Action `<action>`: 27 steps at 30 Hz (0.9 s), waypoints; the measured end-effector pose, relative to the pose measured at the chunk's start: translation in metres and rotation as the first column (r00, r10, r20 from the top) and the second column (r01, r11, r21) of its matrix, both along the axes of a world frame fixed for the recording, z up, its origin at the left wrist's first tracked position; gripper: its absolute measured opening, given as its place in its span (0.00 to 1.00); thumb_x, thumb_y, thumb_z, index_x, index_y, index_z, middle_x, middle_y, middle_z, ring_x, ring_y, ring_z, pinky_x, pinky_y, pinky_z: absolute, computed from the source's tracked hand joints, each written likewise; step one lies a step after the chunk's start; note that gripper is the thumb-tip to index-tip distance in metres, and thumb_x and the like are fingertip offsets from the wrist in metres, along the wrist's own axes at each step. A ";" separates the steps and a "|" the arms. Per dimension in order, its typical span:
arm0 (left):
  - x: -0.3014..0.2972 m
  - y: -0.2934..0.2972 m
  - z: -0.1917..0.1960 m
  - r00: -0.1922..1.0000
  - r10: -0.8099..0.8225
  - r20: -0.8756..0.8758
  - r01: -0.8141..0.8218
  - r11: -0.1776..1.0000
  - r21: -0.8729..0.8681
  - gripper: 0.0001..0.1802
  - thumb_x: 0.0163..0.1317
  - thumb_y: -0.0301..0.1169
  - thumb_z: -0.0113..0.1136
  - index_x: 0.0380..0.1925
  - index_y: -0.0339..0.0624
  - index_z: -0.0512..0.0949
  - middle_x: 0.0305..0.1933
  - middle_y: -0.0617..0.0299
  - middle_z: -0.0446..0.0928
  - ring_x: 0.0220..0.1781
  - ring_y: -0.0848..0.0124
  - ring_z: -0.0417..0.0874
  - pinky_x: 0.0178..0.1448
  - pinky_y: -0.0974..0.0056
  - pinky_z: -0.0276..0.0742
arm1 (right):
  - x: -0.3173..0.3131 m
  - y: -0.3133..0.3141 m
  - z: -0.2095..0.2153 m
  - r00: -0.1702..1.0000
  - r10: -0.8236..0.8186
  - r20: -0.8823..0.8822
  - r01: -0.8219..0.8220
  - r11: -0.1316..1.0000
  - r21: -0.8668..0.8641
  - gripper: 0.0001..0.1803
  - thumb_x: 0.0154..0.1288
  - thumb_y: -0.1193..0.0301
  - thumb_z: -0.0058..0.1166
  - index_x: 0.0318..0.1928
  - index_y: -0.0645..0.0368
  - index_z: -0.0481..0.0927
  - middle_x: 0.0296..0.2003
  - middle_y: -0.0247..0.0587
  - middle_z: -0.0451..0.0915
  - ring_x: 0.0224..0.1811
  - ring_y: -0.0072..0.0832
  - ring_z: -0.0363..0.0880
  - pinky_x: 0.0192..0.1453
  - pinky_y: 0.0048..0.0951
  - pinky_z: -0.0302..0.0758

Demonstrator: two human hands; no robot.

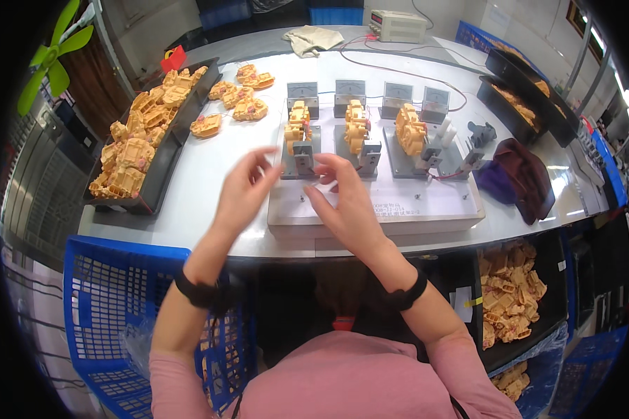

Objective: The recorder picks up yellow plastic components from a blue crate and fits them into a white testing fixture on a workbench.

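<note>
My left hand hovers just left of the first test stand, its fingers loosely bent, apart and slightly blurred. In front of that stand is my right hand, thumb and fingers spread with nothing seen between them. Its fingertips come close to the stand's small grey metal block; whether they touch it I cannot tell. Behind the block, an orange-yellow plastic gear housing sits upright in the stand. Similar housings stand in the middle fixture and the right fixture. Panel meters rise behind them.
A long black tray heaped with housings lies left, with several loose housings beside it. Far back are a cloth and a bench power supply. Dark fabric lies right. A blue crate stands below the table edge.
</note>
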State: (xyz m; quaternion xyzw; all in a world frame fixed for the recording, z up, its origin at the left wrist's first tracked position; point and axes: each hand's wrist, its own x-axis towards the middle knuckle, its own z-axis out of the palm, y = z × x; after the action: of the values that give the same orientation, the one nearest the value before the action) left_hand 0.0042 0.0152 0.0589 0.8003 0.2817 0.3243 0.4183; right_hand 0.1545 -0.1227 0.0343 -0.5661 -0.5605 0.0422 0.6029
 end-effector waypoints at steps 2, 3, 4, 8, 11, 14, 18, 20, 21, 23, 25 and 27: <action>0.018 0.026 0.024 0.999 -0.037 0.038 0.035 0.998 0.058 0.32 0.68 0.42 0.66 0.66 0.35 0.72 0.44 0.59 0.79 0.41 0.74 0.80 0.45 0.71 0.76 | -0.007 0.013 -0.001 0.999 0.035 -0.013 -0.035 0.999 0.001 0.26 0.65 0.76 0.63 0.62 0.59 0.71 0.45 0.46 0.77 0.46 0.39 0.77 0.55 0.37 0.75; 0.029 0.034 0.033 0.999 -0.027 0.037 0.025 0.998 0.057 0.32 0.68 0.42 0.66 0.66 0.35 0.72 0.44 0.59 0.79 0.41 0.74 0.80 0.45 0.71 0.76 | -0.012 0.018 -0.003 0.998 0.063 -0.028 -0.063 0.998 0.007 0.25 0.65 0.76 0.62 0.62 0.59 0.71 0.45 0.46 0.77 0.47 0.40 0.77 0.56 0.38 0.75; 0.044 0.039 0.040 0.995 -0.018 -0.094 0.014 0.999 -0.045 0.40 0.65 0.48 0.67 0.69 0.33 0.68 0.49 0.53 0.79 0.46 0.70 0.81 0.48 0.69 0.78 | -0.016 0.022 -0.005 0.997 0.072 -0.023 -0.072 0.997 0.015 0.25 0.65 0.76 0.62 0.62 0.59 0.71 0.45 0.46 0.77 0.47 0.40 0.77 0.56 0.38 0.75; 0.086 0.048 0.063 0.869 -0.050 -0.492 -0.038 0.985 -0.168 0.59 0.56 0.61 0.70 0.74 0.28 0.58 0.61 0.43 0.76 0.59 0.61 0.81 0.55 0.61 0.81 | -0.022 0.024 -0.015 0.967 0.065 0.246 -0.087 0.993 0.081 0.25 0.64 0.77 0.61 0.61 0.59 0.72 0.43 0.46 0.75 0.47 0.41 0.76 0.55 0.39 0.74; 0.093 0.046 0.069 0.855 -0.090 -0.511 -0.037 0.972 -0.233 0.56 0.57 0.58 0.71 0.74 0.30 0.59 0.62 0.43 0.75 0.60 0.61 0.80 0.55 0.58 0.83 | -0.017 0.023 -0.015 0.991 -0.103 -0.089 0.113 0.986 0.121 0.27 0.64 0.75 0.63 0.62 0.60 0.71 0.45 0.45 0.72 0.46 0.39 0.75 0.55 0.38 0.74; 0.091 0.045 0.070 0.869 -0.098 -0.485 -0.052 0.957 -0.287 0.56 0.57 0.57 0.72 0.74 0.32 0.58 0.62 0.44 0.75 0.60 0.61 0.80 0.56 0.57 0.83 | -0.016 0.030 -0.013 0.996 -0.077 -0.045 0.082 0.987 0.141 0.27 0.64 0.76 0.60 0.63 0.63 0.69 0.46 0.49 0.71 0.49 0.43 0.74 0.56 0.40 0.73; 0.090 0.046 0.071 0.837 -0.094 -0.538 -0.066 0.960 -0.271 0.55 0.57 0.56 0.72 0.74 0.31 0.59 0.61 0.45 0.75 0.60 0.62 0.79 0.57 0.58 0.83 | -0.015 0.032 -0.015 0.993 -0.069 -0.098 0.084 0.985 0.151 0.25 0.65 0.77 0.59 0.62 0.61 0.71 0.48 0.50 0.72 0.52 0.44 0.74 0.60 0.41 0.72; 0.091 0.045 0.070 0.851 -0.075 -0.520 -0.069 0.965 -0.251 0.52 0.58 0.53 0.72 0.73 0.31 0.61 0.61 0.46 0.75 0.59 0.63 0.80 0.55 0.59 0.84 | -0.013 0.031 -0.015 0.992 -0.035 -0.121 0.053 0.987 0.151 0.24 0.65 0.77 0.58 0.61 0.60 0.72 0.49 0.50 0.73 0.53 0.45 0.74 0.60 0.41 0.73; 0.092 0.046 0.070 0.847 -0.081 -0.525 -0.062 0.967 -0.249 0.52 0.58 0.53 0.72 0.73 0.31 0.61 0.61 0.46 0.75 0.59 0.63 0.80 0.55 0.59 0.84 | -0.011 0.030 -0.015 0.989 0.000 -0.149 0.024 0.987 0.157 0.23 0.65 0.77 0.58 0.61 0.59 0.73 0.50 0.50 0.74 0.53 0.45 0.75 0.60 0.41 0.73; 0.095 0.049 0.069 0.836 -0.072 -0.543 -0.066 0.971 -0.231 0.48 0.57 0.49 0.70 0.70 0.31 0.65 0.58 0.46 0.78 0.55 0.62 0.83 0.51 0.61 0.84 | -0.009 0.028 -0.014 0.983 0.063 -0.171 -0.040 0.990 0.134 0.21 0.66 0.77 0.58 0.59 0.59 0.74 0.49 0.49 0.75 0.53 0.45 0.76 0.59 0.41 0.74; 0.097 0.053 0.064 0.837 -0.053 -0.545 -0.057 0.982 -0.182 0.46 0.57 0.48 0.69 0.70 0.30 0.66 0.55 0.46 0.79 0.52 0.61 0.84 0.50 0.61 0.84 | -0.006 0.026 -0.013 0.985 0.110 -0.134 -0.096 0.989 0.110 0.16 0.66 0.75 0.59 0.54 0.59 0.77 0.44 0.46 0.77 0.49 0.43 0.77 0.54 0.39 0.76; 0.100 0.056 0.059 0.836 -0.037 -0.547 -0.046 0.990 -0.137 0.44 0.58 0.46 0.68 0.69 0.29 0.67 0.52 0.45 0.80 0.50 0.61 0.86 0.49 0.61 0.84 | -0.006 0.023 -0.014 0.980 0.136 -0.144 -0.118 0.984 0.131 0.15 0.66 0.74 0.59 0.53 0.59 0.77 0.44 0.46 0.77 0.48 0.43 0.77 0.54 0.38 0.76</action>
State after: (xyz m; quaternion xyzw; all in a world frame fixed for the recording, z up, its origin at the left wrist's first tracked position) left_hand 0.1039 0.0715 0.1182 0.8266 0.4141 0.0613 0.3761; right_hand 0.1487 -0.0995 0.0208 -0.4864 -0.5494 0.0894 0.6734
